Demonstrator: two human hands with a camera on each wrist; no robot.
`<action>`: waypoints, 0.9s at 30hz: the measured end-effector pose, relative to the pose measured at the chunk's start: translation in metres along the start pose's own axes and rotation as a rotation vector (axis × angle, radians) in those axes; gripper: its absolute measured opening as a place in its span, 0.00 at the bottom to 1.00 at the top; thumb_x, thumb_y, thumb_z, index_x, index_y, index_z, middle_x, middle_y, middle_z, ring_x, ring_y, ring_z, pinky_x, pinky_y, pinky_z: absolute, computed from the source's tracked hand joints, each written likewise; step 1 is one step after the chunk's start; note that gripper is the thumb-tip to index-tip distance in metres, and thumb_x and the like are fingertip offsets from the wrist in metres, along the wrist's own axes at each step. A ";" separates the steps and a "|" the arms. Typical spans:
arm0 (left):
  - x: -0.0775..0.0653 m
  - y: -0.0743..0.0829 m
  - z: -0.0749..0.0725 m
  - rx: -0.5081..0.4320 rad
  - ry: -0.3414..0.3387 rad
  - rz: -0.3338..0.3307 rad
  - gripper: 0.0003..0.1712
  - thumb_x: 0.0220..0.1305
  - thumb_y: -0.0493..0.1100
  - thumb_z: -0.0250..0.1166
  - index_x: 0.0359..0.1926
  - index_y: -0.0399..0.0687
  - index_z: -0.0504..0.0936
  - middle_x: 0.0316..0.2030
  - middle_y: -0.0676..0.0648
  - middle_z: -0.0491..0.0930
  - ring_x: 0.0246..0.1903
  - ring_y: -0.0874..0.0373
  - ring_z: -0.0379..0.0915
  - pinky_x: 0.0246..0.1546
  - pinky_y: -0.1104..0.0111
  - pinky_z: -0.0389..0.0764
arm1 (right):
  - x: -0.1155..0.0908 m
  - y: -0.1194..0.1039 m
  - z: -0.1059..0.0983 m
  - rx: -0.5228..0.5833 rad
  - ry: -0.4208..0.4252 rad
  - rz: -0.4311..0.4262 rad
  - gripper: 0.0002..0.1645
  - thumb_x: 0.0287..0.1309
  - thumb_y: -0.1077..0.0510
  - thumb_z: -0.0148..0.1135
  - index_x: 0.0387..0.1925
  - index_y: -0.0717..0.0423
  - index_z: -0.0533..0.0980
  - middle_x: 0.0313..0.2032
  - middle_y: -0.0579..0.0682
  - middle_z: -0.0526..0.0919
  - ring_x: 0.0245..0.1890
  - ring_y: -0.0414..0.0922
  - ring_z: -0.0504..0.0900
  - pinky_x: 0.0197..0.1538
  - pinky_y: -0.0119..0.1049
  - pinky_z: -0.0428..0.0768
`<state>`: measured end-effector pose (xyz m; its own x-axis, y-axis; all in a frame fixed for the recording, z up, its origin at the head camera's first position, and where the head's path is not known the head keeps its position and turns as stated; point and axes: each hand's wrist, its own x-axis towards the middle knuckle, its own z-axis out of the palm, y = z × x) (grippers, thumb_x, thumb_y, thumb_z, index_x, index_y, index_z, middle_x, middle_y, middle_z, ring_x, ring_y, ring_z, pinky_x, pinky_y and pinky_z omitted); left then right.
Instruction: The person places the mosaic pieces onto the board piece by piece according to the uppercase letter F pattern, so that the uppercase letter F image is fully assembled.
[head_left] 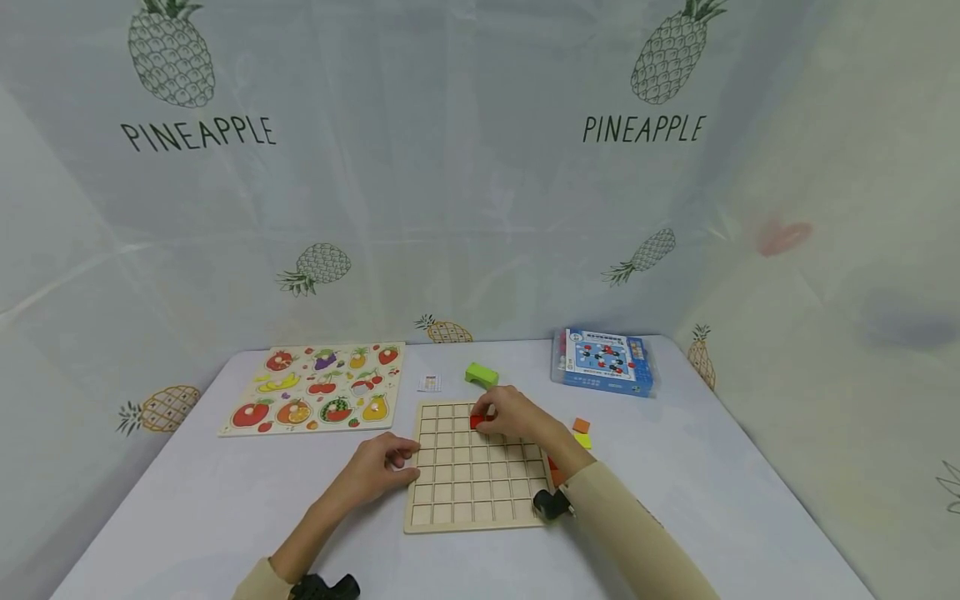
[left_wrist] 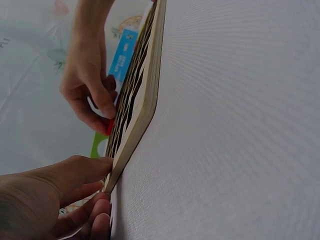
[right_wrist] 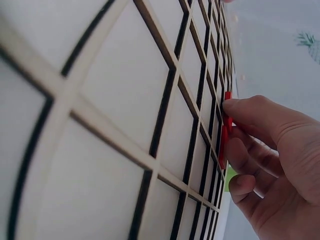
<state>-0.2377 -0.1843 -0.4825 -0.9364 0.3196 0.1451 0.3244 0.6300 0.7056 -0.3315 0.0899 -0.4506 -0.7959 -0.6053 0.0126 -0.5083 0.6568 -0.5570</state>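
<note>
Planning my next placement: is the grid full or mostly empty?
Mostly empty: the grid shows bare squares, with a red piece at the right hand.

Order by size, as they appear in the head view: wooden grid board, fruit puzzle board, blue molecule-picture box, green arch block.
Unsure between wooden grid board and fruit puzzle board: close in size, the first nearer the camera.
Then blue molecule-picture box.
Smallest: green arch block.

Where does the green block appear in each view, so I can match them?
Head: green block near centre, beyond the board.
Left wrist: block left of centre, partly behind the board.
Right wrist: probably the green patch right of centre, mostly hidden.
Shared landmark: right hand, pinching a red piece.
</note>
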 end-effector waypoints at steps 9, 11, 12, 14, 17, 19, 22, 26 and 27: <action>-0.001 0.001 0.000 -0.009 0.012 0.002 0.19 0.52 0.41 0.74 0.46 0.41 0.85 0.34 0.49 0.77 0.32 0.61 0.71 0.31 0.76 0.74 | -0.002 -0.001 0.000 -0.008 0.007 -0.006 0.13 0.58 0.58 0.69 0.45 0.54 0.84 0.44 0.48 0.87 0.40 0.43 0.81 0.43 0.33 0.79; -0.001 0.001 0.000 -0.011 0.011 0.004 0.19 0.52 0.41 0.74 0.46 0.41 0.85 0.34 0.49 0.77 0.33 0.61 0.71 0.31 0.76 0.74 | -0.003 -0.002 0.000 -0.018 0.010 -0.006 0.13 0.58 0.58 0.69 0.45 0.54 0.84 0.44 0.48 0.87 0.40 0.42 0.81 0.43 0.32 0.79; -0.001 0.001 0.000 -0.012 0.010 0.006 0.19 0.52 0.41 0.74 0.46 0.41 0.85 0.34 0.49 0.77 0.33 0.61 0.71 0.31 0.76 0.74 | -0.004 -0.002 -0.001 -0.021 0.013 -0.012 0.13 0.57 0.58 0.69 0.45 0.54 0.84 0.44 0.48 0.87 0.40 0.43 0.81 0.42 0.32 0.79; -0.001 0.001 0.000 -0.012 0.007 0.007 0.19 0.53 0.41 0.74 0.46 0.41 0.85 0.34 0.49 0.77 0.33 0.61 0.71 0.31 0.76 0.74 | -0.007 -0.003 -0.002 -0.021 0.018 -0.015 0.14 0.57 0.57 0.69 0.46 0.55 0.84 0.44 0.48 0.86 0.41 0.43 0.81 0.43 0.33 0.80; -0.001 0.001 0.000 -0.011 0.004 0.012 0.19 0.53 0.42 0.74 0.47 0.40 0.85 0.34 0.49 0.77 0.33 0.60 0.71 0.31 0.76 0.74 | -0.012 -0.003 -0.005 -0.022 0.029 -0.026 0.15 0.57 0.56 0.70 0.46 0.54 0.83 0.45 0.48 0.86 0.42 0.43 0.81 0.44 0.34 0.80; -0.001 0.001 -0.001 -0.010 0.003 0.015 0.20 0.53 0.42 0.74 0.47 0.40 0.85 0.34 0.49 0.77 0.33 0.60 0.71 0.31 0.76 0.74 | -0.017 -0.003 -0.008 -0.024 0.034 -0.029 0.15 0.57 0.56 0.69 0.47 0.54 0.83 0.45 0.48 0.85 0.40 0.42 0.81 0.44 0.34 0.79; -0.001 0.002 -0.001 -0.009 0.003 0.014 0.20 0.53 0.42 0.74 0.48 0.40 0.84 0.35 0.49 0.77 0.33 0.59 0.71 0.31 0.76 0.74 | -0.025 0.000 -0.013 -0.044 0.041 -0.043 0.15 0.58 0.56 0.69 0.47 0.54 0.83 0.44 0.48 0.84 0.35 0.40 0.78 0.40 0.32 0.78; -0.002 0.002 -0.001 -0.012 0.002 0.020 0.20 0.54 0.41 0.74 0.48 0.39 0.84 0.34 0.48 0.77 0.33 0.58 0.71 0.32 0.76 0.74 | -0.039 0.007 -0.019 -0.058 0.052 -0.050 0.15 0.58 0.58 0.68 0.47 0.54 0.83 0.42 0.50 0.83 0.30 0.39 0.76 0.36 0.30 0.77; -0.002 0.002 -0.001 -0.011 0.002 0.023 0.19 0.54 0.41 0.74 0.48 0.39 0.84 0.34 0.48 0.77 0.33 0.58 0.71 0.32 0.76 0.74 | -0.043 0.009 -0.021 -0.060 0.055 -0.044 0.15 0.57 0.58 0.68 0.47 0.55 0.83 0.41 0.50 0.83 0.30 0.40 0.75 0.36 0.30 0.76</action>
<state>-0.2354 -0.1841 -0.4808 -0.9290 0.3326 0.1625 0.3442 0.6144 0.7100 -0.3088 0.1307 -0.4388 -0.7882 -0.6098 0.0829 -0.5610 0.6565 -0.5043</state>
